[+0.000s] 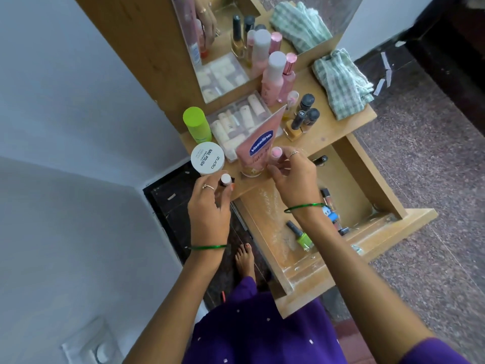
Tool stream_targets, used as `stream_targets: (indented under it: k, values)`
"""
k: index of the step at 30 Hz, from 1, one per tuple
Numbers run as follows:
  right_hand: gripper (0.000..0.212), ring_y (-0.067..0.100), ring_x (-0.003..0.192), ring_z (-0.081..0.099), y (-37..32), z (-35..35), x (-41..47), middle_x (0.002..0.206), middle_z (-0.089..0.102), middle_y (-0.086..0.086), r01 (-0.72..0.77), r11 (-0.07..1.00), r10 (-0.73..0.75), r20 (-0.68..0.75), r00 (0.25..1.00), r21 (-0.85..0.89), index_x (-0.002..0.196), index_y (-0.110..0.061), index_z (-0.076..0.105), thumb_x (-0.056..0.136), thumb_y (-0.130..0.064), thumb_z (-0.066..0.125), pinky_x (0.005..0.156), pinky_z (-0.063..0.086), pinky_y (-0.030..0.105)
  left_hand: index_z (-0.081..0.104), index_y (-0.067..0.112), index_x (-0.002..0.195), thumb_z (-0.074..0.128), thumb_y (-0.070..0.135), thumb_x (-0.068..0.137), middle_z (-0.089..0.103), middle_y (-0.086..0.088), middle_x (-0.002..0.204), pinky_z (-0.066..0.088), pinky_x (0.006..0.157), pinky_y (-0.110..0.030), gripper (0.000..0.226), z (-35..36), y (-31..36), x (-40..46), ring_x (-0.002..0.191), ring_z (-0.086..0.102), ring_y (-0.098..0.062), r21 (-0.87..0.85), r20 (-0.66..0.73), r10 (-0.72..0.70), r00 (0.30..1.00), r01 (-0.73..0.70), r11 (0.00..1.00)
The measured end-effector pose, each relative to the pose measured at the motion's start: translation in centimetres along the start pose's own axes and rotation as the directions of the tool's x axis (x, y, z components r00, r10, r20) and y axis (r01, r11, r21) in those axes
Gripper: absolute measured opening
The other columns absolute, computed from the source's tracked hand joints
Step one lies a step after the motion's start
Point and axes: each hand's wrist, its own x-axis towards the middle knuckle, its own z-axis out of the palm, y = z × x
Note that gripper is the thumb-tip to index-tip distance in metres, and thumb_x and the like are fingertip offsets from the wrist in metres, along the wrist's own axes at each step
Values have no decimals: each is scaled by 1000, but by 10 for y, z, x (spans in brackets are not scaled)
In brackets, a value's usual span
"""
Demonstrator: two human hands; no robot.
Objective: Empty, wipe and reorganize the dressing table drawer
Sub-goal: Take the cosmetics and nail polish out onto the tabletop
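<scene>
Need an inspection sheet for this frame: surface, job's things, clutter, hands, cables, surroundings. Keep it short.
Surface: dressing table top, wooden, crowded with toiletries along the mirror.
Job's things: drawer pulled open, dusty base; green nail polish and a few small cosmetics still inside. Checked cloth lies on the top, right end.
Clutter: Vaseline tube, white nail polish jar, green-capped bottle, clear box of tubes, pink bottles.
Hands: left hand holds a white-capped small bottle; right hand holds a pink-capped item.
Cables: nothing seen.
Surroundings: white wall, speckled floor, bare foot below.
</scene>
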Motion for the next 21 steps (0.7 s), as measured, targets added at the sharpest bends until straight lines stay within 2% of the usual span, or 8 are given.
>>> stream_targets:
  k: [6, 8, 10, 13, 15, 18, 21]
  values:
    - [22, 1, 73, 53, 4, 6, 9, 95, 60, 7, -4, 1000, 4, 12, 1000, -9, 100, -4, 63, 80, 4, 65, 70, 42, 1, 63, -1, 110, 71, 7, 78, 58, -17, 117, 45, 78, -2, 34, 6, -4, 6, 98, 53, -8, -26, -3, -55, 999, 54, 998]
    - [21, 5, 76, 55, 3, 8, 12, 96, 61, 7, 5, 1000, -5, 7, 1000, 1, 99, -4, 63, 80, 5, 64, 71, 44, 3, 62, -1, 112, 71, 5, 78, 57, -19, 118, 44, 78, 0, 36, 8, -3, 5, 100, 53, -8, -37, -8, -79, 997, 78, 996]
    - [22, 0, 73, 54, 2, 9, 14, 94, 60, 4, -6, 1000, 6, 13, 1000, 29, 100, -2, 62, 79, 6, 64, 71, 45, 3, 60, -2, 114, 71, 3, 78, 56, -20, 121, 45, 80, -2, 38, 10, -4, 5, 103, 54, -10, -55, -7, -95, 995, 95, 994]
    - [27, -3, 74, 56, 2, 3, 13, 88, 56, -7, -35, 997, 31, 51, 998, 66, 105, -3, 60, 80, 6, 64, 72, 49, 7, 59, 0, 116, 71, 4, 78, 55, -18, 122, 50, 85, -14, 40, 11, -6, 5, 107, 58, -18, -82, 4, -98, 995, 98, 992]
    - [31, 4, 80, 58, 8, -7, 7, 93, 59, -1, -39, 998, 37, 52, 998, 46, 109, -5, 59, 80, 5, 65, 75, 52, 13, 58, 2, 117, 72, 7, 77, 54, -15, 122, 52, 87, -21, 42, 10, -6, 6, 106, 59, -16, -107, -7, -118, 993, 117, 987]
    - [28, 11, 82, 60, 25, -33, -9, 96, 61, 7, -39, 999, 40, -12, 999, 38, 106, -6, 61, 81, 4, 65, 76, 53, 15, 56, 5, 119, 76, 11, 75, 51, -6, 119, 49, 86, -15, 49, 5, -3, 2, 100, 56, -6, -100, -32, -163, 986, 159, 982]
    - [23, 8, 80, 63, 48, -65, -27, 96, 64, 5, -106, 994, 105, -66, 992, -5, 102, -8, 64, 82, 3, 65, 75, 52, 12, 54, 2, 116, 78, 16, 72, 49, -7, 112, 46, 83, -11, 52, -1, 1, -14, 95, 51, -7, -3, -66, -147, 987, 147, 989]
